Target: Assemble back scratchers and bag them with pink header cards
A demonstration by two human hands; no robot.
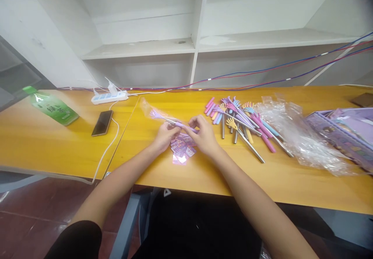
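A purple back scratcher (170, 121) with a hand-shaped head and metal rod lies across both hands, its head inside a clear plastic sleeve (147, 107). My left hand (165, 136) is closed round the rod and sleeve. My right hand (205, 134) pinches the purple handle end. Just below the hands, small printed purple cards (182, 146) lie in a loose pile on the table. To the right is a heap of back scratchers (241, 119) in pink, purple, blue and yellow, with several loose handles (210, 105) at its left edge.
Clear plastic bags (297, 134) are spread right of the heap, beside a purple printed box (340, 134). Leftward on the wooden table (140, 165) are a phone (101, 123), a white power strip (109, 97) and a tilted green bottle (52, 106). Cables (210, 81) run along the back.
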